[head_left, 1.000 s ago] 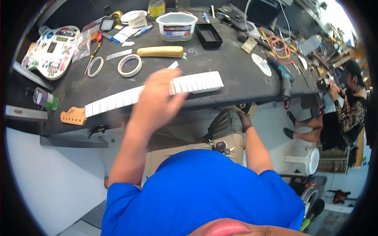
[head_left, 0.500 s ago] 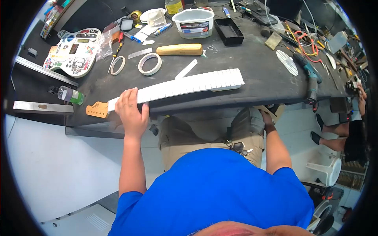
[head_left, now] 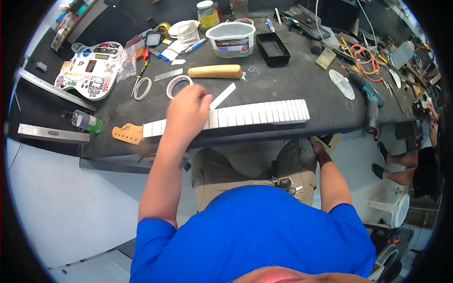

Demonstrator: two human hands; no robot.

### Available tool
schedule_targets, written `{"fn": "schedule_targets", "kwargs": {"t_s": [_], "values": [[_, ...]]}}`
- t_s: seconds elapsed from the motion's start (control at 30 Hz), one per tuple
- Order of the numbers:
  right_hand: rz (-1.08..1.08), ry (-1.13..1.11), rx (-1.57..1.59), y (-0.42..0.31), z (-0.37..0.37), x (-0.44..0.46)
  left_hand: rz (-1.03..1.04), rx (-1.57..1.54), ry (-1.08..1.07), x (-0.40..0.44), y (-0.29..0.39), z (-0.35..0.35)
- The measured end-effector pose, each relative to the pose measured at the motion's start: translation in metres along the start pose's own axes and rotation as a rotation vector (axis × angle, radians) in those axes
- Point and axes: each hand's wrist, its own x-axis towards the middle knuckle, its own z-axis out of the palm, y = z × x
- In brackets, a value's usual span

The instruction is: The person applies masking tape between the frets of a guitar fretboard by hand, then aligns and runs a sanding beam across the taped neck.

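Observation:
A guitar neck [head_left: 257,113] lies along the bench's front edge, its fretboard face covered in white strips between the frets and its bare wooden headstock [head_left: 127,134] pointing left. Above the neck hovers my left hand [head_left: 188,111], knuckles up, just in front of a roll of masking tape [head_left: 178,86]. Its fingers are curled down out of sight, so contact with the roll cannot be made out. A short white strip, perhaps a ruler [head_left: 223,96], lies right beside that hand. My right hand [head_left: 320,145] is down by my right knee, in shadow, its fingers mostly hidden.
Behind the neck are a wooden-handled block [head_left: 214,71], a second tape roll [head_left: 142,88], a plastic tub [head_left: 231,40] and a black tray [head_left: 272,49]. A stickered guitar body [head_left: 92,70] is at left. A power drill [head_left: 372,106] lies at right; another person stands beyond.
My left hand has let go of the neck near the headstock and moved right and up toward the tape roll. The neck appears slightly lower and further right; the view has shifted too.

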Motion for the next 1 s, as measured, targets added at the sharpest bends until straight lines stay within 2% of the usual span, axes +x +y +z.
{"fn": "schedule_targets", "kwargs": {"t_s": [0.03, 0.07, 0.13, 0.17, 0.23, 0.27, 0.37, 0.4, 0.47, 0.53, 0.57, 0.63, 0.67, 0.73, 0.77, 0.83, 0.9, 0.97, 1.0], "values": [[-0.026, 0.026, -0.102, -0.005, 0.0, -0.004, -0.08, -0.035, -0.113, 0.02, 0.004, 0.003], [0.051, 0.116, -0.204, -0.011, 0.003, -0.008, -0.1, 0.063, -0.212, 0.037, 0.008, 0.004], [-0.055, 0.165, -0.211, 0.026, -0.001, 0.02, -0.145, 0.258, -0.42, 0.06, 0.017, 0.007], [-0.104, 0.187, -0.21, 0.043, -0.006, 0.033, -0.13, 0.283, -0.412, 0.064, 0.022, 0.008], [-0.061, 0.083, -0.014, 0.05, -0.012, 0.038, -0.105, 0.34, -0.402, 0.07, 0.034, 0.004], [-0.033, 0.028, 0.081, 0.055, -0.011, 0.039, -0.11, 0.411, -0.476, 0.074, 0.043, 0.004], [-0.019, -0.073, 0.214, 0.007, 0.001, -0.005, -0.121, 0.38, -0.457, 0.077, 0.044, 0.009], [-0.009, -0.046, 0.182, -0.001, 0.006, -0.008, -0.13, 0.346, -0.437, 0.081, 0.029, 0.018], [0.024, 0.009, 0.118, 0.005, 0.004, -0.003, -0.143, 0.248, -0.55, 0.087, 0.012, 0.018], [0.011, 0.181, -0.292, 0.021, -0.004, 0.019, -0.203, 0.171, -0.69, 0.091, 0.003, 0.02], [0.005, 0.272, -0.496, 0.028, -0.006, 0.024, -0.148, 0.131, -0.7, 0.088, 0.005, 0.019], [0.028, 0.292, -0.655, 0.032, -0.005, 0.026, -0.032, 0.046, -0.699, 0.078, 0.01, 0.011], [0.035, 0.304, -0.735, 0.029, -0.005, 0.028, 0.097, 0.071, -0.644, 0.073, 0.002, 0.014], [-0.229, 0.209, -0.869, 0.018, -0.003, 0.005, 0.104, 0.085, -0.425, 0.071, 0.007, -0.007], [-0.355, 0.157, -0.938, 0.008, 0.001, -0.018, 0.105, 0.087, -0.321, 0.071, 0.007, -0.017], [-0.397, -0.001, -1.177, -0.063, 0.01, -0.082, 0.098, 0.048, -0.158, 0.095, -0.007, -0.032], [-0.286, -0.232, -1.227, -0.166, 0.024, -0.158, 0.034, -0.047, -0.253, 0.115, -0.014, -0.05], [-0.187, -0.417, -0.965, -0.248, 0.026, -0.213, 0.111, -0.085, -0.218, 0.128, -0.021, -0.049], [-0.309, -0.519, -0.729, -0.276, 0.023, -0.236, 0.189, -0.105, -0.179, 0.136, -0.027, -0.04]]}}
